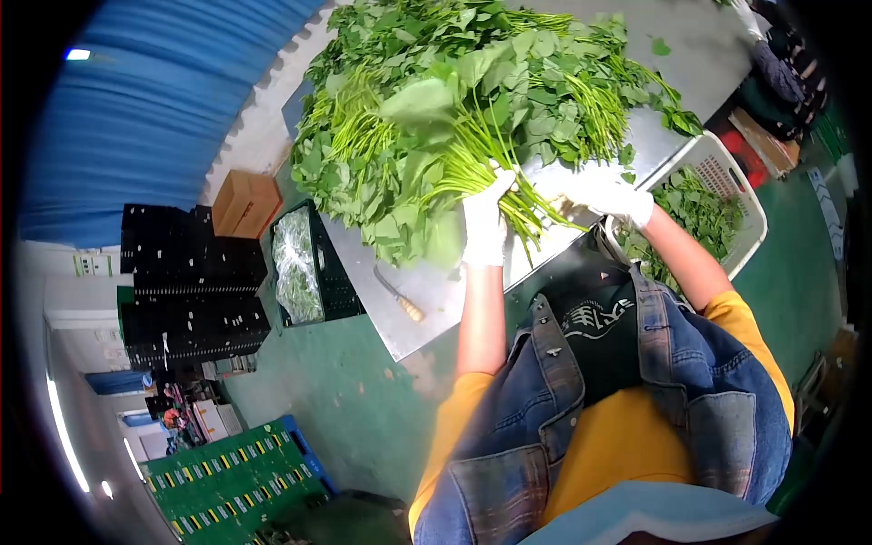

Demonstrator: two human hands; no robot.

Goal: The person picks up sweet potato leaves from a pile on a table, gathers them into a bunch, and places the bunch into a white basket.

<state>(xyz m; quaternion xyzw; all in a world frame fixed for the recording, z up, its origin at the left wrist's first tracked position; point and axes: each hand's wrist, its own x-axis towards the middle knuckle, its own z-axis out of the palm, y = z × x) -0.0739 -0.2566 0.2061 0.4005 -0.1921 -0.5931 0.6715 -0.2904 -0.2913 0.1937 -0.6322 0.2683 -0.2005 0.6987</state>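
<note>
My left hand (pixel 486 220), in a white glove, is closed around a bunch of long-stemmed leafy greens (pixel 468 163). The stems' cut ends stick out to the right of the fist, and the leaves fan out up and to the left, partly blurred. Just right of those ends is my right hand (pixel 607 193), also gloved in white, its fingers bent together and washed out by glare; what they pinch I cannot make out. Behind both hands a big heap of the same greens (pixel 563 100) covers much of the metal table (pixel 436 291).
A curved knife with a wooden handle (pixel 411 310) lies near the table's corner. At my right stands a white plastic basket (pixel 752 213) of greens. Left of the table are a dark crate (pixel 338 263) holding a plastic-wrapped bundle and a cardboard box (pixel 245 203). Another person (pixel 783 77) works at far right.
</note>
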